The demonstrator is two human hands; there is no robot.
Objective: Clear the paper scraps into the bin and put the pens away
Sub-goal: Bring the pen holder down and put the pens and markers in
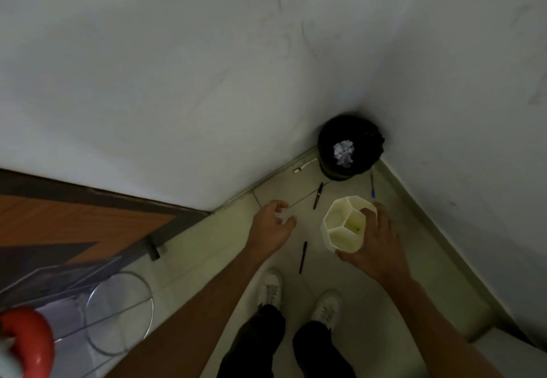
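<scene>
— Down in the corner of the room, seen from the head camera, what stands there?

— A black bin [327, 137] sits on the pale tiled floor [414, 274] where two white walls [177, 81] meet. A crumpled paper ball [344, 152] lies inside it.

— Where are the pens?

— Four lie on the tiles. A white marker [305, 166] rests along the foot of the wall, just left of the bin. A blue pen [372, 185] lies just right of the bin. A black pen [318, 195] lies slanted in front of the bin. A second black pen [302, 256] lies nearer the person, between the forearms and ahead of two white shoes [269, 288].

— And the hands?

— The right hand [376, 244] grasps a cream hexagonal pen holder [340, 223], thumb on its near wall and fingers over the far rim. Its open top faces the camera and shows three compartments. Whether it rests on the tiles, I cannot tell. The left hand [273, 225] is held out, fingers loosely curled and holding nothing, near the first black pen.

— Anything else?

— A wooden door [74, 220] at left, and a clear plastic stool [118, 312] at lower left.
</scene>
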